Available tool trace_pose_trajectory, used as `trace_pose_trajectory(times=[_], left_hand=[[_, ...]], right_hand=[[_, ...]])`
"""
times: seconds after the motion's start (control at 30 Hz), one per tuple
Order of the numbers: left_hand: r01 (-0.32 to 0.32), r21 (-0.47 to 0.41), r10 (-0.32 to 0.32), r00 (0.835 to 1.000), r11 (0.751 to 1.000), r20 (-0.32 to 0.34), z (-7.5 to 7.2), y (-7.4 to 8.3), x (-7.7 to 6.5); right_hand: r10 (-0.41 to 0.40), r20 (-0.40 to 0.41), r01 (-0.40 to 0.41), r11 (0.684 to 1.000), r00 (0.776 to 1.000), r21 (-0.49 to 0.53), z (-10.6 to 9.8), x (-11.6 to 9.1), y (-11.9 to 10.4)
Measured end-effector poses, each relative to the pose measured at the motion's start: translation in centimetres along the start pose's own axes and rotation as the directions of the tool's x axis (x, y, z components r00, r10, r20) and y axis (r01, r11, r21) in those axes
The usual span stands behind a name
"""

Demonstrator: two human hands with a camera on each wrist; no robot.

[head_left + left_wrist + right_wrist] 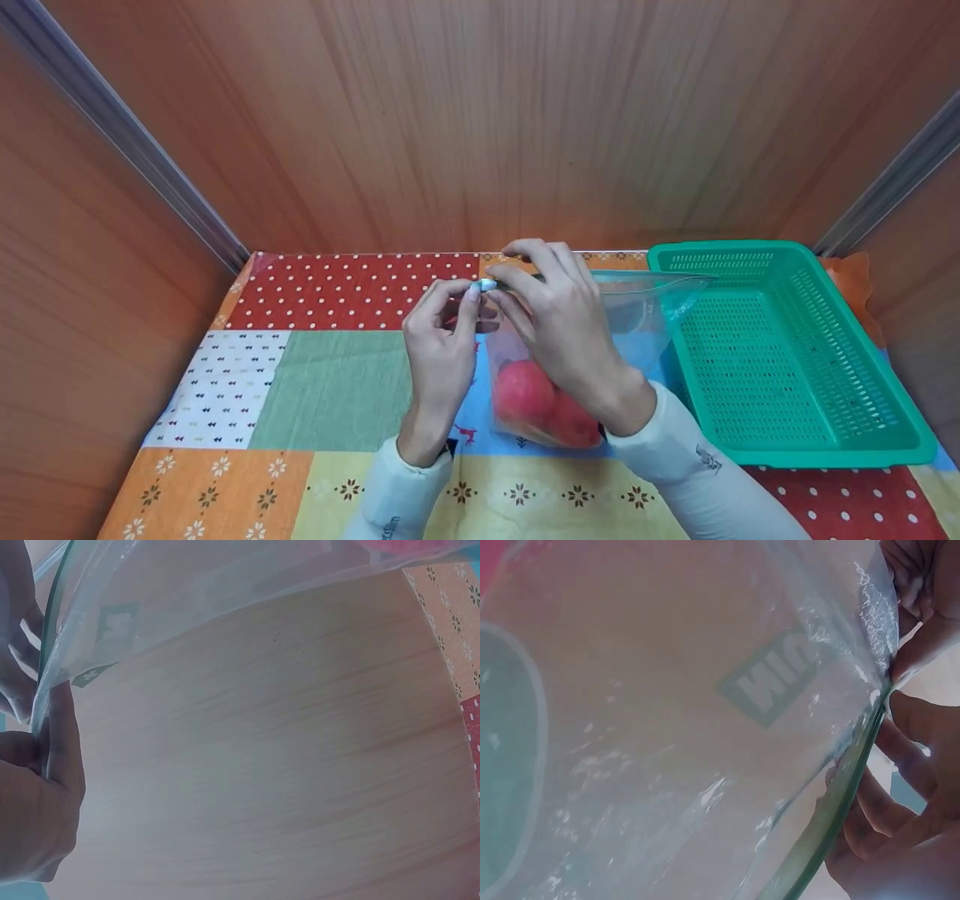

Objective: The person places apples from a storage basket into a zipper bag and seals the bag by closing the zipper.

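Note:
A clear zip-lock bag (637,319) is held up by its top edge, with red round fruits (525,391) at its bottom. My left hand (442,337) pinches one top corner of the bag between thumb and fingers. Close beside it, my right hand (559,311) has its thumb and fingers around the green zip strip (844,802), near that same corner. In the left wrist view the bag's film (187,592) slants across the top. The right wrist view shows green printing (769,679) on the film. My right hand and forearm cover part of the bag and fruits.
A green perforated plastic basket (814,454) stands on the right, partly behind the bag's far end. Something orange (851,277) shows behind its far right corner. A patchwork cloth (337,390) covers the table, with wooden panels (450,135) at the back and sides.

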State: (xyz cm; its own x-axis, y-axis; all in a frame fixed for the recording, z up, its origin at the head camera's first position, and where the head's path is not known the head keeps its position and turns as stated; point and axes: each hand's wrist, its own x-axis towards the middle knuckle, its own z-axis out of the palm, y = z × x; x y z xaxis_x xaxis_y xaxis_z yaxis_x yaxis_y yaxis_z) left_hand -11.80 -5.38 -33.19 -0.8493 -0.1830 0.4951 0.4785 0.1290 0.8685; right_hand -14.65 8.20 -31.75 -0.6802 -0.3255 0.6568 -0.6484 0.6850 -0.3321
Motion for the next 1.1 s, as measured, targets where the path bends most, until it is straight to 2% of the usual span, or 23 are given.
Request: trace_pose_trajectory(times=[0.17, 0.5, 0.9, 1.1], left_hand=[[-0.012, 0.001, 0.012, 1.000, 1.000, 0.002, 0.0, 0.0, 0.0], [-0.021, 0.003, 0.021, 1.000, 1.000, 0.009, 0.0, 0.0, -0.1], [-0.041, -0.012, 0.042, 0.999, 0.999, 0.005, -0.2, -0.3, -0.1], [-0.054, 0.008, 0.054, 0.999, 0.999, -0.005, -0.3, -0.4, -0.1]], right_hand=[[0.003, 0.004, -0.003, 1.000, 1.000, 0.002, 0.4, 0.1, -0.3], [0.027, -0.043, -0.027, 1.000, 0.999, -0.004, 0.3, 0.1, -0.3], [0.059, -0.063, -0.062, 0.997, 0.996, -0.038, -0.3, -0.5, 1.0], [0.084, -0.068, -0.088, 0.995, 0.994, -0.055, -1.0, -0.8, 1.8]])
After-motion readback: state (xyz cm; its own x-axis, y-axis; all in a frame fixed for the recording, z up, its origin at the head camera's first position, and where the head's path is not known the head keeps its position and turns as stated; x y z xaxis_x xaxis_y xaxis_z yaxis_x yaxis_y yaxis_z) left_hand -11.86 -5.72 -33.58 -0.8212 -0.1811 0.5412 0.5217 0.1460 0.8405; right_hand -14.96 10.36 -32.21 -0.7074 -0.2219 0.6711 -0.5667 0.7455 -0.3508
